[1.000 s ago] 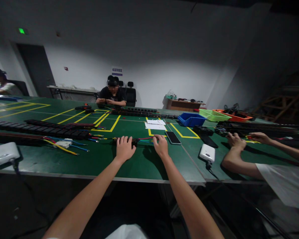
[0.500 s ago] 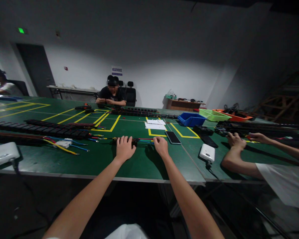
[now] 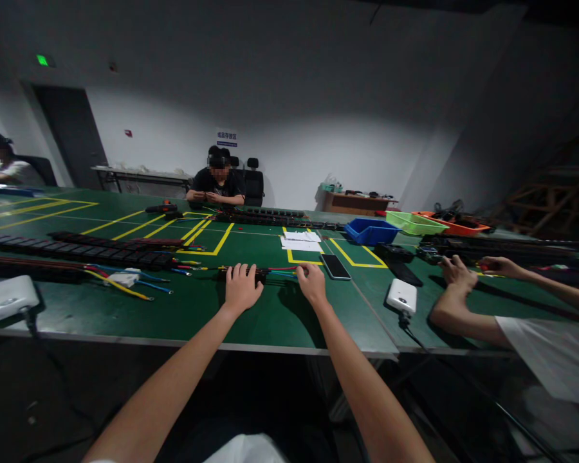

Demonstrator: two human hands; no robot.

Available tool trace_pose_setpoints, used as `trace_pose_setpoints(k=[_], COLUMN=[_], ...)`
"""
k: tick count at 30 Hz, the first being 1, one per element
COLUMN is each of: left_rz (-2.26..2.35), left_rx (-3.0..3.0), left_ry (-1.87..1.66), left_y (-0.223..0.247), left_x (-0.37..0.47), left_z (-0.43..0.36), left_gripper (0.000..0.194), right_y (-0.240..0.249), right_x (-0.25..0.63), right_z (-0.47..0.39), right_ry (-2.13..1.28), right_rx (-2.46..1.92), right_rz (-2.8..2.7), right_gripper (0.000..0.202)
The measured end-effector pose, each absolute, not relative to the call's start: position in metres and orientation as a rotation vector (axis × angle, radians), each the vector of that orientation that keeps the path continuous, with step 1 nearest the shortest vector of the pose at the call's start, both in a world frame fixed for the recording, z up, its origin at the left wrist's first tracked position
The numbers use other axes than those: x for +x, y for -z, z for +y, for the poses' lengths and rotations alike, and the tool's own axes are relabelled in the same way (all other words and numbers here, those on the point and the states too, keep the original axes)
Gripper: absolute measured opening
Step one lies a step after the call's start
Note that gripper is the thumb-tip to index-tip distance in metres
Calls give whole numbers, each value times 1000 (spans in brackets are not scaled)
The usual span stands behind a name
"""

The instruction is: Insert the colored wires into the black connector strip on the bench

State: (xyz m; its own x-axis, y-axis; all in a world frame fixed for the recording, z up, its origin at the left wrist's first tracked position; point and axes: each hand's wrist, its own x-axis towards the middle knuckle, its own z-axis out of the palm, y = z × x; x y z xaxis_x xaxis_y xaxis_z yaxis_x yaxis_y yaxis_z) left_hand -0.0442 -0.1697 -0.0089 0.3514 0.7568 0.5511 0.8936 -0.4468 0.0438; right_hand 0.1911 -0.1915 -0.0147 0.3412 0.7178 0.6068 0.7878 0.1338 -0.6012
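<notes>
My left hand (image 3: 242, 289) lies palm down over a dark, narrow part (image 3: 261, 278) on the green table, fingers stretched out and slightly spread. Most of that part is hidden under the hand. From its right side, thin red, green and blue wires (image 3: 280, 271) run across to my right hand (image 3: 311, 283). That hand is closed in a pinch on the wire ends, with thumb and forefinger together; the tips themselves are hidden. More wires with yellow sleeves (image 3: 197, 267) show just left of my left hand.
A phone (image 3: 335, 266) and white papers (image 3: 300, 241) lie beyond my right hand. Long black strips (image 3: 110, 253) with cables are at left. White boxes (image 3: 402, 296) stand on both sides. Blue (image 3: 369, 231) and green bins (image 3: 415, 222) sit at right, near a co-worker's hands (image 3: 458, 273).
</notes>
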Motion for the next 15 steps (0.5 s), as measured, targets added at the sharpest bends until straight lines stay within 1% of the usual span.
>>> trace_pose_setpoints(k=[3,7,10,15], left_rz=[-1478,-1483,-1482,-1479], left_rx=[-2345,-2356,-2369,-2377], left_ry=[735,714,719,738], left_y=[8,6,6,5], left_x=[-44,-44,-45,-45], left_z=[-170,-171,-171,-172], left_gripper=[53,54,55,55], right_y=[16,14,11,9], right_x=[191,192,193,194], right_z=[-192,-194,-196,-194], right_ry=[24,-77,-109,-80], right_rx=[-1737,-1833,-1785,-1577], right_rz=[-1423,-1411,-1345,-1247], right_gripper=[33,39,40,35])
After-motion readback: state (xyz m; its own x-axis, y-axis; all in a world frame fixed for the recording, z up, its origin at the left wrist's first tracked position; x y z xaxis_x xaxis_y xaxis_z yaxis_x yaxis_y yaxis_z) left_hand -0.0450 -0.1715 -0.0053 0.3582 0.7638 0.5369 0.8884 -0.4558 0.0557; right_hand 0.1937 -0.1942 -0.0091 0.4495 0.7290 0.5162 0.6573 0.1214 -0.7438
